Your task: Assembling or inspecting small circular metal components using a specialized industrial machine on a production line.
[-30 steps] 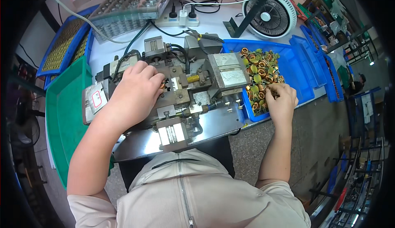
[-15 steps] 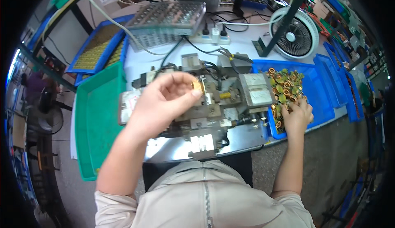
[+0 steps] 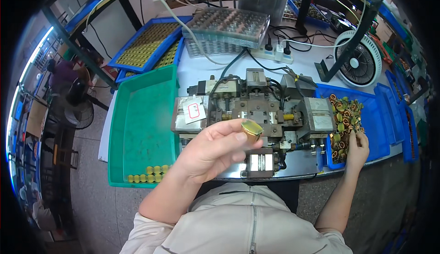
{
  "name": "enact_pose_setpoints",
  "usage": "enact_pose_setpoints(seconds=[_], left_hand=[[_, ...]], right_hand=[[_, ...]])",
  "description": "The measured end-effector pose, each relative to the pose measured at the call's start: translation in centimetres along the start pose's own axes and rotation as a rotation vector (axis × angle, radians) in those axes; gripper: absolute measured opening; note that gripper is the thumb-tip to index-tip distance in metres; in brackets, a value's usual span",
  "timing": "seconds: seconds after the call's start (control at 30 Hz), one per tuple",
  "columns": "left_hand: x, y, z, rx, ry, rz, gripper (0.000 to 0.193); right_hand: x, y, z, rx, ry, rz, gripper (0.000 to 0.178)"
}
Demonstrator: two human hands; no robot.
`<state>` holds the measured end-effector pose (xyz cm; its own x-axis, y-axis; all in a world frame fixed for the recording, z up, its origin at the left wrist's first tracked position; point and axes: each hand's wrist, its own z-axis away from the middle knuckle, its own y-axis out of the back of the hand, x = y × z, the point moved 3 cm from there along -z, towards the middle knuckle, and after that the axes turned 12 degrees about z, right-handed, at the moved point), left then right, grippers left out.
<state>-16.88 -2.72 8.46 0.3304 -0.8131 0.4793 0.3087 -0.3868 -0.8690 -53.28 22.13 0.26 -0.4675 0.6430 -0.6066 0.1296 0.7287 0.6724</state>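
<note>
Between thumb and fingers, my left hand holds a small round copper-wound coil with a flat yellow-green face turned up. It is raised in front of a metal clamping machine with several blocks around a central plate. At the right, my right hand reaches into a blue bin. Its thumb and fingers are closed together at a heap of similar coils, and what they grip is hidden. The heap mixes copper windings and yellow-green discs.
A green tray at the left holds several yellow-capped pieces in its near corner. Behind stand blue trays of parts, stacked clear plastic trays, a power strip and a white fan. Pliers lie on the machine.
My view has swung left, showing more of the green tray. My left hand has come nearer and lower, and the coil's yellow-green face shows. My right hand stays at the coil heap.
</note>
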Motion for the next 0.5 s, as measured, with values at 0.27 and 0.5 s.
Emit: enact_pose_setpoints(seconds=[0.27,0.5], left_hand=[[0.5,0.8,1.0,0.052,-0.027,-0.017,0.039],[3.5,2.6,3.9,0.143,-0.230,-0.277,0.044]], right_hand=[[-1.3,-0.7,0.4,-0.134,-0.437,-0.663,0.031],[1.5,-1.5,-0.4,-0.101,-0.374,-0.744,0.038]])
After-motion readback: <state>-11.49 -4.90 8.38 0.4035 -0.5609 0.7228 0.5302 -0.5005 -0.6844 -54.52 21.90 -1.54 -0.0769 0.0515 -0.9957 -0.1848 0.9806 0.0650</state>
